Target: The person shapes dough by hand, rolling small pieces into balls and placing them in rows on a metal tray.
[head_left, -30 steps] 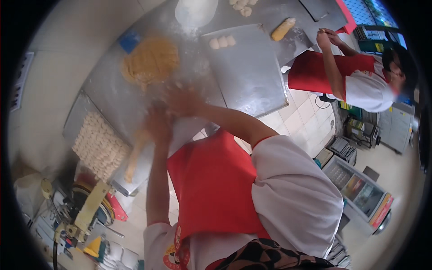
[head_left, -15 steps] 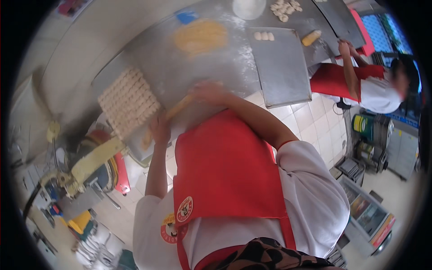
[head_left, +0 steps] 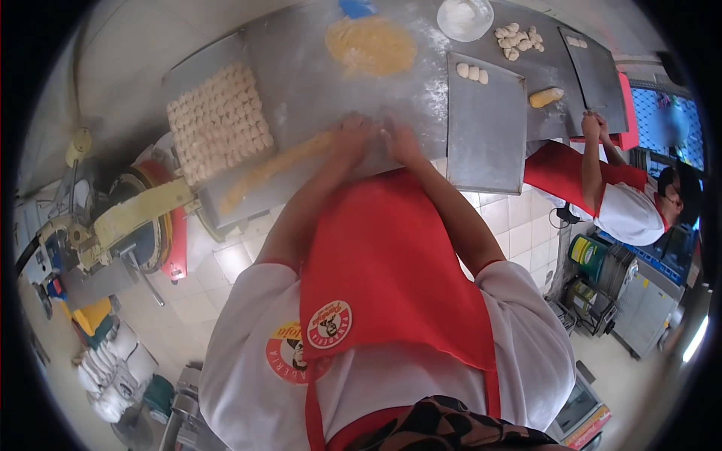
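Observation:
A long yellowish dough rope (head_left: pixel 282 159) lies slantwise along the near edge of the steel table. At its right end is my left hand (head_left: pixel 352 137), its fingers curled over the dough and partly blurred. Close beside it on the right, my right hand (head_left: pixel 401 143) has its fingers drawn together near the tabletop; whatever may be in them is hidden. Both forearms reach out in front of my red apron. Farther off lies a flat yellow dough sheet (head_left: pixel 371 46) beside a blue scraper (head_left: pixel 356 8).
Left stands a tray full of shaped dough pieces (head_left: pixel 219 124), above a cream-coloured machine (head_left: pixel 143 209). Right are a metal tray (head_left: pixel 487 128) with a few dough pieces, a flour bowl (head_left: pixel 465 19), a dough heap (head_left: pixel 517 40) and a yellow dough log (head_left: pixel 546 97). A co-worker (head_left: pixel 602 180) works at far right.
My left hand has moved right along the dough rope to its right end. My right hand has shifted right and now sits beside the left. The whole view has shifted slightly.

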`<state>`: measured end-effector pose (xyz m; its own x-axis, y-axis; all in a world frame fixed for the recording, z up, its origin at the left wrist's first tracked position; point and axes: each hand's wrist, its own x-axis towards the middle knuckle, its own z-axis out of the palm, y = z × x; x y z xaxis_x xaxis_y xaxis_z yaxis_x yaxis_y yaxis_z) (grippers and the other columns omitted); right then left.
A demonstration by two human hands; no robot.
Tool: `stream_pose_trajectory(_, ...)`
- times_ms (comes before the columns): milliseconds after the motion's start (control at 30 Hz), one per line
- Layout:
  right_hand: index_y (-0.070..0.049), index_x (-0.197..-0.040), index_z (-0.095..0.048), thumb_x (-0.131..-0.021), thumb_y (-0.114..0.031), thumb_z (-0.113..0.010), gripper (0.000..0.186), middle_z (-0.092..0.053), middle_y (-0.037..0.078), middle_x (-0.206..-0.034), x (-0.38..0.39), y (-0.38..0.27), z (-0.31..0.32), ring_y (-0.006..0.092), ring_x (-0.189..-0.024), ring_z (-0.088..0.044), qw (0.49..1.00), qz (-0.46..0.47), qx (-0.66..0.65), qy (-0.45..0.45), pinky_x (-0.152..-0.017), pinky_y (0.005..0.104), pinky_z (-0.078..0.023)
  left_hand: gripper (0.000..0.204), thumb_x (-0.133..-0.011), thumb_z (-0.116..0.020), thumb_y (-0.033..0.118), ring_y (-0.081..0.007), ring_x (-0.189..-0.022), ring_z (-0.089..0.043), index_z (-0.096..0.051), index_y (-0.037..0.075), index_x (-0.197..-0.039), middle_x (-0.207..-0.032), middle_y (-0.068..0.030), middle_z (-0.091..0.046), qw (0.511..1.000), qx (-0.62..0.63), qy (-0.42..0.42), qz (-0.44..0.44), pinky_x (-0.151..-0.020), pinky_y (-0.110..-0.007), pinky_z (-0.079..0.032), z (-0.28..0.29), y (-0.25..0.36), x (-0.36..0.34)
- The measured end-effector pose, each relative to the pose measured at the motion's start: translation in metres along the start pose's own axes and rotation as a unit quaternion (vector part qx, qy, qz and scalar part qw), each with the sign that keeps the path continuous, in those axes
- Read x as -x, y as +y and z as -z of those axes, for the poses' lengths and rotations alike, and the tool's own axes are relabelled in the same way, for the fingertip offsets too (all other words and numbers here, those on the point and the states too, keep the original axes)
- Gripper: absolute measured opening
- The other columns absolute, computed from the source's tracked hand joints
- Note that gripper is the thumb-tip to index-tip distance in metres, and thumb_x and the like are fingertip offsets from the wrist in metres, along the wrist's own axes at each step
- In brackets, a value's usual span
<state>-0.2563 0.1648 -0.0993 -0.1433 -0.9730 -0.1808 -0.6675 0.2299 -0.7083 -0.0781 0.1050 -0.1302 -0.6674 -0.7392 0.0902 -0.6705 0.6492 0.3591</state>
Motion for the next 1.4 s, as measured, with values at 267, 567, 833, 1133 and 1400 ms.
stream_pose_trajectory(267, -0.005, -0.131, -0.065, -0.093, -0.028, -0.075, 0.045, -0.071, 0.020, -0.117, -0.013, -0.002, 0.007, 0.0304, -0.106, -0.071, 0.984, -0.037, -0.161, -0.072, -0.090, 0.0416, -0.056, 0.035, -0.090, -0.072, 0.026, -0.0363, -0.112, -0.061, -0.065, 0.012, -0.122, -0.121, -0.0135, -0.065, 0.982, 0.173, 0.072, -0.008, -0.094, -0.050, -0.047, 0.038, 0.016, 0.001)
stream_pose_trajectory(567, -0.004, -0.114, -0.073, -0.088, -0.026, -0.074, 0.034, -0.075, 0.018, -0.096, -0.052, -0.004, 0.033, 0.0293, -0.090, -0.073, 0.982, -0.014, -0.128, -0.135, -0.082, 0.0395, -0.056, 0.017, -0.092, -0.070, 0.020, -0.0388, -0.091, -0.064, -0.063, 0.010, -0.103, -0.095, -0.0141, -0.062, 0.980, 0.171, 0.105, -0.001, -0.076, -0.050, -0.050, 0.039, 0.013, -0.014)
stream_pose_trajectory(833, -0.004, -0.103, -0.072, -0.089, -0.019, -0.069, 0.021, -0.072, 0.012, -0.085, -0.082, -0.055, 0.057, 0.0232, -0.074, -0.068, 0.988, 0.028, -0.149, -0.019, -0.067, 0.0393, -0.054, 0.019, -0.092, -0.071, 0.019, -0.0391, -0.089, -0.064, -0.065, 0.009, -0.107, -0.098, -0.0136, -0.064, 0.971, 0.189, 0.141, 0.025, -0.075, -0.052, -0.051, 0.074, -0.017, -0.032)
stream_pose_trajectory(1133, -0.008, -0.114, -0.063, -0.094, -0.033, -0.063, 0.032, -0.066, 0.003, -0.088, -0.012, 0.036, 0.087, 0.0129, -0.069, -0.060, 0.850, -0.239, -0.470, 0.004, -0.058, 0.0267, -0.046, 0.025, -0.086, -0.074, 0.025, -0.0302, -0.108, -0.063, -0.071, 0.011, -0.107, -0.102, -0.0121, -0.065, 0.926, -0.159, 0.104, 0.327, -0.090, -0.049, -0.050, 0.099, -0.131, 0.074)
stream_pose_trajectory(1400, -0.006, -0.116, -0.071, -0.093, -0.032, -0.074, 0.035, -0.070, 0.000, -0.091, 0.015, -0.047, 0.062, 0.0110, -0.083, -0.067, 0.884, -0.192, -0.423, -0.049, -0.065, 0.0264, -0.052, 0.018, -0.094, -0.070, 0.013, -0.0286, -0.095, -0.069, -0.066, 0.006, -0.110, -0.104, -0.0105, -0.068, 0.884, 0.234, 0.260, 0.309, -0.082, -0.043, -0.057, 0.098, -0.147, 0.089)
